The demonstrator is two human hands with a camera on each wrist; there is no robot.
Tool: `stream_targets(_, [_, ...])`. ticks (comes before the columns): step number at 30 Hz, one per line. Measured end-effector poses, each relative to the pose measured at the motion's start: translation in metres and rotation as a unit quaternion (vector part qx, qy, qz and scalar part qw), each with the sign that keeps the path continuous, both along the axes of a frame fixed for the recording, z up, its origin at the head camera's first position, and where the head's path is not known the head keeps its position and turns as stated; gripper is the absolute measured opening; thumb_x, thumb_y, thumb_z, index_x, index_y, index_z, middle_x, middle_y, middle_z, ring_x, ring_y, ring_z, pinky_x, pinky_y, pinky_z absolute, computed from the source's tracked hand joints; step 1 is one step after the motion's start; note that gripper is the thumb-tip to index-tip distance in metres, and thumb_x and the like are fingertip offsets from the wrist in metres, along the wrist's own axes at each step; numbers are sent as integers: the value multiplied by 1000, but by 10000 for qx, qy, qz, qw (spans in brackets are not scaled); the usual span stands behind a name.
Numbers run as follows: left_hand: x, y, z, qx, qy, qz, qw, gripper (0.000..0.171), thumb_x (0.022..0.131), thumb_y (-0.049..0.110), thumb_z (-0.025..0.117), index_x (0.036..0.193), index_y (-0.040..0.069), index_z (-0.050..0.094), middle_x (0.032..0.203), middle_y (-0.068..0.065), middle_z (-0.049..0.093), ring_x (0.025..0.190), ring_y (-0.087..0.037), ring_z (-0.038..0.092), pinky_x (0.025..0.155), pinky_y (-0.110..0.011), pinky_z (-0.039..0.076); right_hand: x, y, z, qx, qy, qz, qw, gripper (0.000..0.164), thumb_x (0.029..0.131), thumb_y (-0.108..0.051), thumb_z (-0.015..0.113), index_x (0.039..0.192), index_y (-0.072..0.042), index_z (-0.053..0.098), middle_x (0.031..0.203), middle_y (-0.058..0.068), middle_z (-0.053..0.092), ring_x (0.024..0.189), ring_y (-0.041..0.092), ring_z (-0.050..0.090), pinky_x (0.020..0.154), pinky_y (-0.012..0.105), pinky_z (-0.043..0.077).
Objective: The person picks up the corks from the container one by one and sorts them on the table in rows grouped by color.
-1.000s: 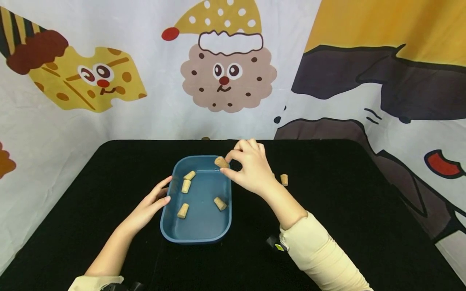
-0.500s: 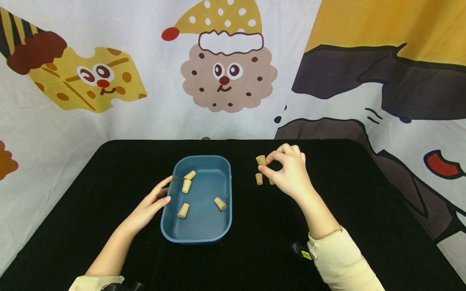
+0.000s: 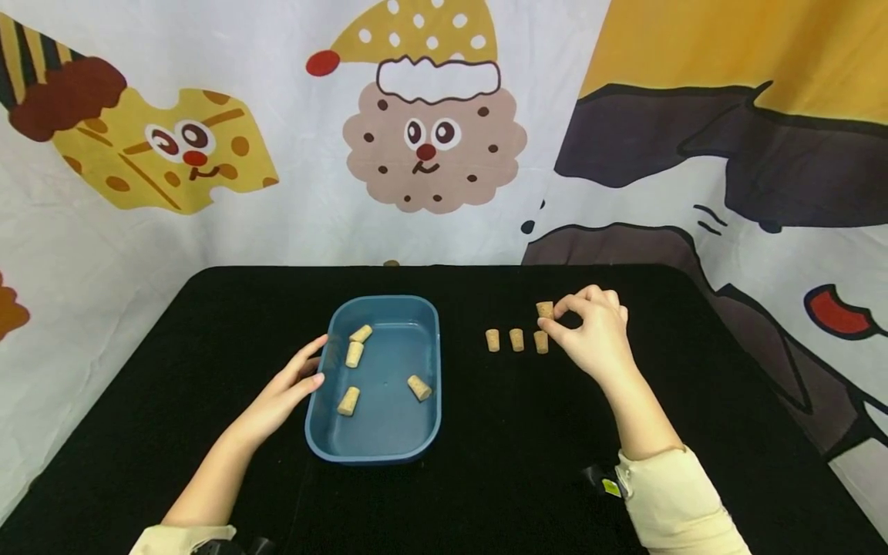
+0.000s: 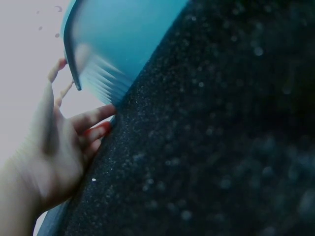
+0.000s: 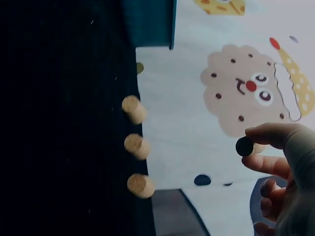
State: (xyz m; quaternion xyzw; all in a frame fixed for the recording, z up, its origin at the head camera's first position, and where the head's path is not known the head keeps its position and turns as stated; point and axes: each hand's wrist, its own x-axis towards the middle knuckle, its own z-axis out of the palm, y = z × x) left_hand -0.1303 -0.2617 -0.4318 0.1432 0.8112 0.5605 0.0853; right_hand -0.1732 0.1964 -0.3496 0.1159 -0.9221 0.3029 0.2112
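Observation:
Between thumb and index finger my right hand [image 3: 591, 330] pinches a cork stopper [image 3: 545, 310], raised above the black table just behind a short row. That row is a left cork [image 3: 492, 340], a middle cork [image 3: 516, 340] and a right cork [image 3: 541, 342], all upright; the right wrist view shows them too. My left hand [image 3: 294, 383] touches the left wall of a blue plastic box [image 3: 375, 456], thumb and fingertips at its side with the fingers fairly straight. Inside the box lie several corks, among them one at the right [image 3: 419, 388] and one at the lower left [image 3: 348, 401].
A black cloth [image 3: 499, 478] covers the table. Behind it hangs a white curtain [image 3: 291, 239] printed with cartoon food figures. A dark device with a yellow-green mark [image 3: 610, 486] sits at the right sleeve cuff.
My right hand has carried the pinched cork from over the box's right rim rightward past the row, uncovering the standing corks. The left hand and the box stay where they were.

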Motion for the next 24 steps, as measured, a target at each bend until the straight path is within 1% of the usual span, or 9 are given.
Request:
stream_targets(6, [0, 1, 0, -20, -35, 29, 10000, 60, 102, 23, 45, 155, 22, 15, 147, -32, 25, 130, -53, 30, 96, -66, 36, -7, 14, -10, 142, -194, -271, 9993, 18, 80, -25, 76, 78, -9, 68, 90, 9, 50, 97, 36, 40, 84, 56, 26])
stream_targets(12, [-1, 1, 0, -7, -1, 26, 10000, 60, 102, 24, 44, 154, 22, 16, 148, -31, 24, 131, -53, 28, 97, -66, 35, -12, 28, -22, 278, -473, -454, 9975, 20, 82, -28, 74, 78, -10, 67, 92, 13, 52, 98, 37, 40, 81, 56, 27])
stream_targets(16, [0, 1, 0, -29, 5, 33, 10000, 60, 102, 24, 44, 154, 22, 16, 148, -31, 25, 131, -53, 28, 97, -66, 35, -15, 35, -30, 371, -647, -514, 9959, 22, 82, -30, 73, 77, -10, 66, 93, 16, 54, 97, 39, 41, 78, 56, 28])
stream_targets(24, [-1, 2, 0, -97, -3, 76, 9999, 60, 102, 25, 45, 154, 24, 16, 148, -31, 25, 131, -53, 29, 97, -66, 34, -20, 43, -45, 451, -1057, -585, 9917, 24, 83, -31, 72, 77, -9, 66, 93, 17, 55, 98, 39, 41, 77, 55, 28])
